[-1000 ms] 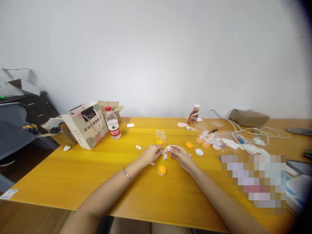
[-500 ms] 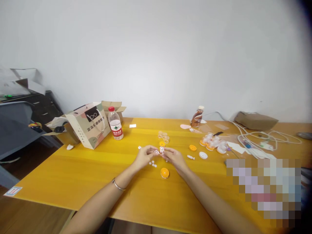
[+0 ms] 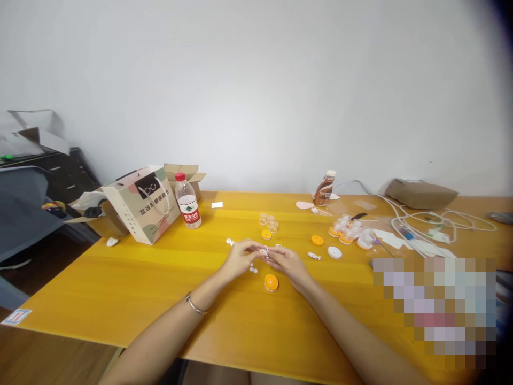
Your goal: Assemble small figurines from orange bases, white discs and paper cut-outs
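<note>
Over the middle of the table, the fingertips of my left hand (image 3: pixel 241 258) and my right hand (image 3: pixel 290 266) meet, both closed in a pinch around small white pieces with dark and reddish markings (image 3: pixel 264 253). Fingers hide much of these pieces, and I cannot tell whether they are joined. Just below lies a round orange-and-white part (image 3: pixel 271 282) with a domed centre. Small white discs (image 3: pixel 253 270) rest beside my left hand. Past the fingers are an orange ring (image 3: pixel 266 234) and several clear round cups (image 3: pixel 269 222).
To the right lie an orange disc (image 3: pixel 317 240), a white disc (image 3: pixel 334 252), a small white fish-shaped piece (image 3: pixel 313 256) and clear-topped orange parts (image 3: pixel 352 232). A brown drink bottle (image 3: pixel 323 190), water bottle (image 3: pixel 188 203), paper bag (image 3: pixel 146 206) and white cables (image 3: pixel 401 219) stand or lie farther out.
My fingertips have come closer together, and the white pieces held separately before now meet between them. The view has shifted slightly.
</note>
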`<state>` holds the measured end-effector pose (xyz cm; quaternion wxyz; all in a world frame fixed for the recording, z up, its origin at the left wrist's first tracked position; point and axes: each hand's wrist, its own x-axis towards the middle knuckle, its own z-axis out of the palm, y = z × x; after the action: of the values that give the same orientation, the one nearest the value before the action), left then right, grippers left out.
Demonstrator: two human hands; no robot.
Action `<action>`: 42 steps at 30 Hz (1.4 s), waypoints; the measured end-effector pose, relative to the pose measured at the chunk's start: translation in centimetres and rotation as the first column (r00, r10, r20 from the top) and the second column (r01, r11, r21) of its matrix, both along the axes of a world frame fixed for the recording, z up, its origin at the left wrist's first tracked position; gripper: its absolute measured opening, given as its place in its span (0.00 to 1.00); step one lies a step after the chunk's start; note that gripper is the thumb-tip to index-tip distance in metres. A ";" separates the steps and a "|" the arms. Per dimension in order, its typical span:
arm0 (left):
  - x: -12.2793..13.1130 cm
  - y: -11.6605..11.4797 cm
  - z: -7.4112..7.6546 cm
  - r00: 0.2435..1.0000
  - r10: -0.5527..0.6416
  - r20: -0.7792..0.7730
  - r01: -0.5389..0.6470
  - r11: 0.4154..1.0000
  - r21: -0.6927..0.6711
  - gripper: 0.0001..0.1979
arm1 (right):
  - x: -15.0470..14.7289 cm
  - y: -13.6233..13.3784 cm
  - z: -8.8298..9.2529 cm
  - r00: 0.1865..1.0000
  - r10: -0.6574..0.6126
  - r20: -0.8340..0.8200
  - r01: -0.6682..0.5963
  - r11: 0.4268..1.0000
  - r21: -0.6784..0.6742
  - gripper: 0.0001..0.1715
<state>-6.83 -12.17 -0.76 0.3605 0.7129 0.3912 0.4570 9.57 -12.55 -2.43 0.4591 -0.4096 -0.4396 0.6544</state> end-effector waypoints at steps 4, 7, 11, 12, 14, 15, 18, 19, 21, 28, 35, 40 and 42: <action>0.0 0.1 -0.3 0.999 0.001 -0.053 0.003 0.998 0.067 0.07 | -0.1 -0.3 0.1 0.999 0.045 0.012 -0.045 0.999 0.009 0.12; -0.1 0.1 -0.4 0.996 0.004 -0.089 0.006 0.993 0.115 0.07 | -0.1 -0.4 0.3 0.998 0.053 0.018 -0.054 0.998 0.017 0.12; -0.1 0.1 -0.5 0.996 0.026 -0.080 -0.015 0.991 0.135 0.07 | -0.1 -0.5 0.5 0.998 0.046 0.037 -0.046 0.999 0.004 0.12; -0.1 0.1 -0.5 0.997 0.026 -0.078 -0.015 0.991 0.136 0.07 | -0.1 -0.5 0.5 0.998 0.044 0.037 -0.044 0.999 0.000 0.12; -0.1 0.2 -0.5 0.996 0.022 -0.083 -0.010 0.990 0.139 0.08 | -0.1 -0.6 0.6 0.999 0.038 0.034 -0.038 0.999 -0.005 0.11; -0.2 0.2 -0.5 0.996 0.020 -0.088 -0.007 0.990 0.143 0.08 | -0.1 -0.7 0.6 0.999 0.034 0.034 -0.034 0.999 -0.005 0.11; -0.2 0.3 -0.5 0.994 0.018 -0.109 0.000 0.987 0.162 0.08 | -0.1 -0.7 0.7 0.999 0.022 0.039 -0.022 1.000 -0.002 0.10; -0.3 0.3 -0.5 0.993 0.020 -0.119 0.001 0.985 0.172 0.08 | -0.1 -0.7 0.7 0.999 0.021 0.041 -0.021 1.000 -0.002 0.10; -0.3 0.3 -0.5 0.990 0.023 -0.142 0.004 0.982 0.189 0.08 | -0.1 -0.7 0.6 0.999 0.022 0.043 -0.022 1.000 -0.003 0.10; -0.4 0.2 -0.6 0.978 0.042 -0.202 0.010 0.968 0.252 0.09 | -0.1 -0.7 0.5 0.998 0.037 0.052 -0.040 0.998 0.049 0.14; -0.4 0.2 -0.6 0.984 0.082 -0.161 -0.057 0.987 0.152 0.10 | -0.1 -0.7 0.5 0.997 0.048 0.065 -0.054 0.994 0.096 0.16; 0.1 0.3 -1.0 0.992 0.076 -0.104 -0.076 0.997 0.003 0.09 | 0.0 -0.5 0.2 0.995 0.037 0.088 -0.048 0.991 0.125 0.17; 0.2 0.2 -1.0 0.992 0.092 -0.091 -0.093 0.996 -0.009 0.09 | 0.0 -0.5 -0.1 0.995 0.030 0.093 -0.043 0.990 0.136 0.17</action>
<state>-6.59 -11.95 -1.80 0.3258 0.7114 0.4427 0.4379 9.52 -13.01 -2.49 0.4537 -0.3981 -0.5115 0.6116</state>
